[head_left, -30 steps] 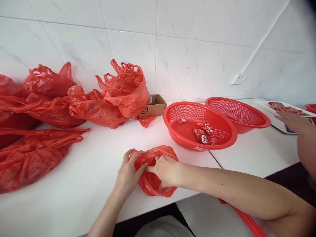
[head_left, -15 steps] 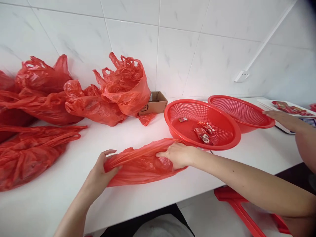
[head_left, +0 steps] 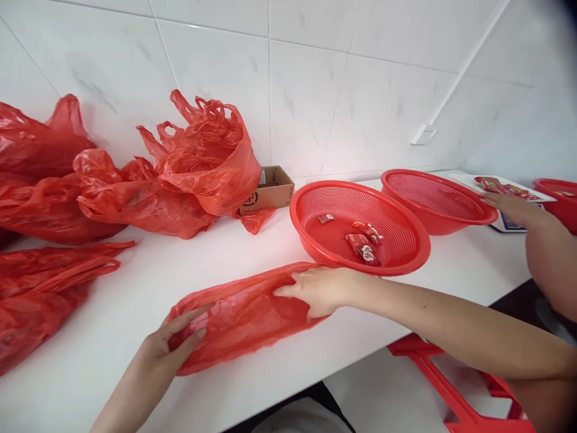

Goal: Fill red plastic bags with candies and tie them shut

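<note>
A red plastic bag (head_left: 252, 316) lies stretched across the white table in front of me, its mouth spread wide. My left hand (head_left: 174, 346) is at the left end, thumb and index finger apart inside the mouth; its other fingers are partly hidden. At the right end, my right hand (head_left: 318, 291) reaches in with its fingers spread, touching the plastic. Just beyond that hand stands a red perforated basket (head_left: 360, 195) holding a few small red packets (head_left: 363, 248).
Several full red plastic bags (head_left: 198, 174) crowd the left and back, beside a small cardboard box (head_left: 274, 195). On the right, another person's hand (head_left: 507, 207) is at a second red basket (head_left: 435, 198), near a scale (head_left: 511, 222) with packets. A red stool (head_left: 451, 391) stands below.
My left hand has moved left and down, its thumb and index finger now inside the bag. The bag's mouth is wider. My right hand's fingers have spread, and the view has shifted right.
</note>
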{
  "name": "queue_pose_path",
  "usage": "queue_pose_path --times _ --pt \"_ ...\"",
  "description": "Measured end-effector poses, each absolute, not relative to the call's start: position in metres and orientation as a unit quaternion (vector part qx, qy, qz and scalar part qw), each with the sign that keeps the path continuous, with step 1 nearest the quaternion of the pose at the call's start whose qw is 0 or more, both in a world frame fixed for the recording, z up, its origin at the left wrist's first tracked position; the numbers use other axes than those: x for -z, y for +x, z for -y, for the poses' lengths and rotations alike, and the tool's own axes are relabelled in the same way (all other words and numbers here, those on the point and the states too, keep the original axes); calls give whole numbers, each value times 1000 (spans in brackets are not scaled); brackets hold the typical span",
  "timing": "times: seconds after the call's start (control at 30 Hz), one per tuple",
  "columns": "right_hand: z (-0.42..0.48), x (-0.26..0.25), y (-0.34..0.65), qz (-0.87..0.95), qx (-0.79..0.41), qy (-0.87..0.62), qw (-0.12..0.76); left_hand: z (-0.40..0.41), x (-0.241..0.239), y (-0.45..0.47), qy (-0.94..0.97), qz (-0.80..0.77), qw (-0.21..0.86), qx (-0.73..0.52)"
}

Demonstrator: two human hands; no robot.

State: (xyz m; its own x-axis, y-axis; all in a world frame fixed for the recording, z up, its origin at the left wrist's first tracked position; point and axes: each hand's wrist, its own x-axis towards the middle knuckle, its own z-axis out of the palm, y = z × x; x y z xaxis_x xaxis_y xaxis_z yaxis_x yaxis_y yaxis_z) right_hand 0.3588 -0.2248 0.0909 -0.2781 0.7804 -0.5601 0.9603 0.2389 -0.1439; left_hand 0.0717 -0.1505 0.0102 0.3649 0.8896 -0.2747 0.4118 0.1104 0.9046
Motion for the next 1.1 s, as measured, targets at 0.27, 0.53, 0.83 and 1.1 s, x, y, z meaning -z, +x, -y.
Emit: queue_pose_path --times 0.27,0.53,0.83,1.1 --pt "235 -142 452 -630 112 765 -69 164 -18 78 536 -485 647 -242" --pt "237 -80 510 -529 159 814 179 173 -20 73 427 -464 716 -299" --pt "245 -146 410 -666 289 655 -208 189 -34 96 415 -476 716 -297" --pt "219 -123 386 -697 98 687 -179 199 -37 100 421 -458 725 -296"
